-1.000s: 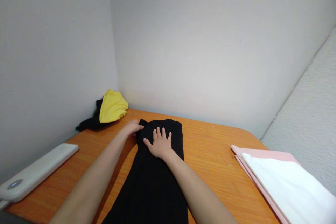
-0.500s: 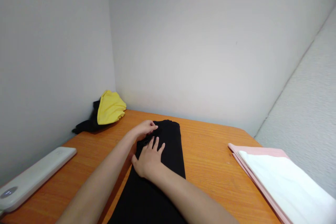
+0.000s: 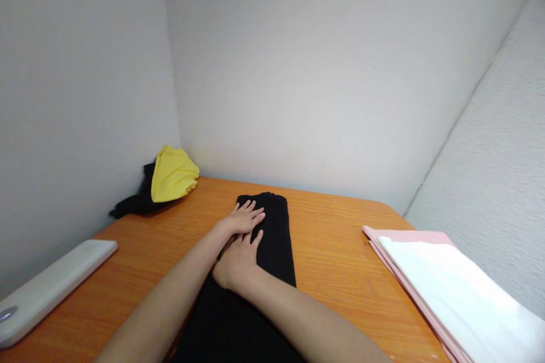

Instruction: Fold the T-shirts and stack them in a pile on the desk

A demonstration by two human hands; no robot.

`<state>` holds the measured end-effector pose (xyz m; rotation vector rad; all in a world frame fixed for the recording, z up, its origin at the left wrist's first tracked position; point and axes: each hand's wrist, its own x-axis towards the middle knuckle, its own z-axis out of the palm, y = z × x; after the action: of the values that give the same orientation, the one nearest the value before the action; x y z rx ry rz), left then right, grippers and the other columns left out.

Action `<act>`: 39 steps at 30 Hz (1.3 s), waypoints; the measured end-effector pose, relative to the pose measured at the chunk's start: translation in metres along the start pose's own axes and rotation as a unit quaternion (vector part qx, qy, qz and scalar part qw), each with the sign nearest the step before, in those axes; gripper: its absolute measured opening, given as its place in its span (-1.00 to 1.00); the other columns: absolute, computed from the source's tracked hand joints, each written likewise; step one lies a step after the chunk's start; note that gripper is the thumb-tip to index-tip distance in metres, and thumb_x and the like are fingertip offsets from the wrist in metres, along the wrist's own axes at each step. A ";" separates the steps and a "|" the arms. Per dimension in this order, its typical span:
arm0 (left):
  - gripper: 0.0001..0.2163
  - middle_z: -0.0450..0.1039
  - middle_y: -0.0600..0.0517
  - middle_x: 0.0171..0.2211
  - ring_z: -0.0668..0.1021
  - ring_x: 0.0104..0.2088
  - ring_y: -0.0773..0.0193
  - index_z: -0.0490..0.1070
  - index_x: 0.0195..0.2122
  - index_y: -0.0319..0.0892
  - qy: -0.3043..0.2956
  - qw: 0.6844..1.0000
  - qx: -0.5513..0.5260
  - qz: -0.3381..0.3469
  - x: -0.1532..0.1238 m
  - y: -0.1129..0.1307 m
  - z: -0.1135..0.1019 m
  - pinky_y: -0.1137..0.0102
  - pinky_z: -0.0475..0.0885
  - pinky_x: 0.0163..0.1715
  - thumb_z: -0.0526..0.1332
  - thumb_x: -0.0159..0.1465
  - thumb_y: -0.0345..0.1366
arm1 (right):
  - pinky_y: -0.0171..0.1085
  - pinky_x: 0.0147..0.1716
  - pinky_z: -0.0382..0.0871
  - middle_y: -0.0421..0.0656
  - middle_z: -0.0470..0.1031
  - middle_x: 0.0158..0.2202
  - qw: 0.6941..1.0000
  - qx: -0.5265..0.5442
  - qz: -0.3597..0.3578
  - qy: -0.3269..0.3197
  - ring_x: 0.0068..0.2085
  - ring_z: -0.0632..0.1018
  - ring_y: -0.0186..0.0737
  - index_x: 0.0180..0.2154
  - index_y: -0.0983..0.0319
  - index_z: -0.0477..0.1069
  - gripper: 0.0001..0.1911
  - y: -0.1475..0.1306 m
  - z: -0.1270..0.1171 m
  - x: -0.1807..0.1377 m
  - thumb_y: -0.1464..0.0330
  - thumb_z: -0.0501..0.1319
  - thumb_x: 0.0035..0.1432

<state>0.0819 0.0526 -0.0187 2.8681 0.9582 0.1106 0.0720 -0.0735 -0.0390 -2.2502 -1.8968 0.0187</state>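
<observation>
A long black garment (image 3: 275, 244), folded into a narrow strip, lies on the wooden table from its far part down to the near edge. My left hand (image 3: 247, 220) rests flat on its far left part, fingers spread. Just nearer to me, my right hand (image 3: 238, 261) lies on the cloth with its fingers stretched out, some of them partly hidden by the left hand. Neither hand grips the fabric. What kind of garment it is, I cannot tell.
Folded pink cloth (image 3: 426, 236) and white cloth (image 3: 455, 278) lie stacked on the right. In the far left corner sit a crumpled yellow cloth (image 3: 174, 174) and a black cloth (image 3: 136, 204). A long white device (image 3: 59, 278) lies along the left side of the table (image 3: 332, 249).
My left hand has gone from pinching the garment's left edge to lying flat on it with fingers spread. The right hand stays almost in place. The view has shifted slightly.
</observation>
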 end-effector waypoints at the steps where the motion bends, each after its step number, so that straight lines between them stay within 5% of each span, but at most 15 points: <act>1: -0.38 -0.19 -0.08 0.40 -0.14 0.39 0.03 0.06 0.33 0.00 0.000 1.000 0.002 -0.002 0.000 0.000 0.000 -0.08 -0.18 0.28 -0.29 0.36 0.15 | 0.43 0.16 -0.49 0.17 -0.09 0.36 1.000 0.005 -0.002 0.008 0.36 -0.21 0.33 0.34 0.41 -0.02 -0.22 0.000 0.001 -0.002 0.08 -0.03 0.24; 8: -0.36 -0.15 -0.04 0.39 -0.10 0.39 0.02 0.03 0.34 0.05 0.044 0.998 0.033 -0.011 -0.001 0.003 0.012 -0.04 -0.19 0.29 -0.19 0.32 0.22 | 0.32 0.25 -0.47 0.11 -0.29 0.39 0.991 0.069 -0.101 0.053 0.37 -0.29 0.21 0.36 0.44 -0.12 -0.26 0.003 0.002 -0.063 0.11 -0.13 0.31; 11: -0.37 -0.13 -0.05 0.39 -0.07 0.38 0.01 0.05 0.34 0.02 0.080 0.996 0.043 -0.008 -0.004 0.006 0.019 -0.02 -0.18 0.30 -0.17 0.33 0.19 | 0.20 0.29 -0.46 0.06 -0.34 0.39 0.966 0.141 -0.216 -0.021 0.38 -0.32 0.09 0.37 0.37 -0.18 -0.20 0.020 -0.015 -0.112 0.01 -0.09 0.32; 14: -0.43 -0.03 -0.07 0.37 0.00 0.37 -0.01 0.13 0.31 -0.02 0.119 0.992 0.045 -0.008 -0.008 0.011 0.022 -0.03 -0.14 0.29 -0.12 0.36 0.10 | 0.08 0.33 -0.28 -0.11 -0.12 0.39 0.904 0.257 -0.302 -0.158 0.39 -0.16 -0.01 0.33 0.13 0.06 -0.29 0.047 -0.046 -0.161 -0.08 -0.04 0.29; 17: -0.53 0.14 -0.14 0.31 0.13 0.33 -0.02 0.28 0.23 -0.14 0.168 0.985 0.036 -0.001 -0.017 0.022 0.021 0.01 -0.08 0.30 -0.07 0.38 -0.07 | -0.13 0.30 0.03 -0.27 0.22 0.28 0.888 0.344 -0.243 -0.182 0.32 0.18 -0.19 0.22 -0.08 0.24 -0.49 0.075 -0.075 -0.206 -0.03 0.00 0.31; 21: -0.62 0.23 -0.19 0.25 0.19 0.31 0.06 0.39 0.10 -0.24 0.247 0.969 0.012 0.021 -0.043 0.040 0.008 0.14 -0.11 0.34 -0.07 0.37 -0.29 | -0.06 0.29 0.07 -0.23 0.19 0.29 0.943 0.300 -0.137 -0.048 0.31 0.20 -0.12 0.25 -0.07 0.21 -0.43 0.108 -0.073 -0.249 -0.03 0.09 0.26; 24: -0.63 0.19 -0.15 0.28 0.19 0.30 0.04 0.37 0.11 -0.22 0.290 0.957 -0.014 0.014 -0.075 0.047 -0.006 0.10 -0.05 0.33 -0.04 0.36 -0.30 | 0.07 0.30 0.02 -0.17 0.14 0.31 0.969 0.196 -0.142 -0.042 0.33 0.13 0.02 0.27 -0.02 0.18 -0.37 0.127 -0.043 -0.264 0.01 0.15 0.22; 28: -0.63 0.33 -0.14 0.19 0.37 0.20 0.08 0.41 0.07 -0.23 0.294 0.955 -0.047 0.009 -0.151 0.047 -0.008 0.15 0.24 0.23 -0.04 0.38 -0.22 | 0.04 0.27 0.12 -0.24 0.05 0.34 0.980 0.067 -0.187 -0.023 0.34 0.09 -0.06 0.31 -0.09 0.04 -0.48 0.136 -0.005 -0.270 0.27 -0.01 0.37; 34: -0.58 0.28 0.08 0.25 0.37 0.21 0.22 0.23 0.24 0.04 0.261 0.962 -0.022 0.080 -0.297 0.035 0.040 0.20 0.30 0.21 -0.06 0.38 -0.34 | 0.04 0.20 0.27 -0.01 -0.05 0.36 0.952 -0.086 -0.256 0.147 0.32 0.15 0.10 0.36 0.17 -0.05 -0.16 0.134 0.014 -0.261 0.33 0.27 0.12; 39: -0.29 0.02 0.10 0.36 0.22 0.30 0.19 -0.04 0.36 0.08 0.244 0.953 0.143 0.110 -0.341 0.026 0.068 0.15 0.23 0.24 -0.04 0.21 -0.59 | -0.06 0.14 0.36 -0.06 0.22 0.28 0.916 -0.152 -0.279 0.244 0.24 0.33 -0.03 0.27 0.21 0.17 -0.30 0.132 0.021 -0.244 0.61 0.08 0.08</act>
<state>-0.1675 -0.1788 -0.0940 3.2867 0.7595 0.7978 0.1549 -0.3297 -0.1096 -1.5510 -2.2527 -0.8834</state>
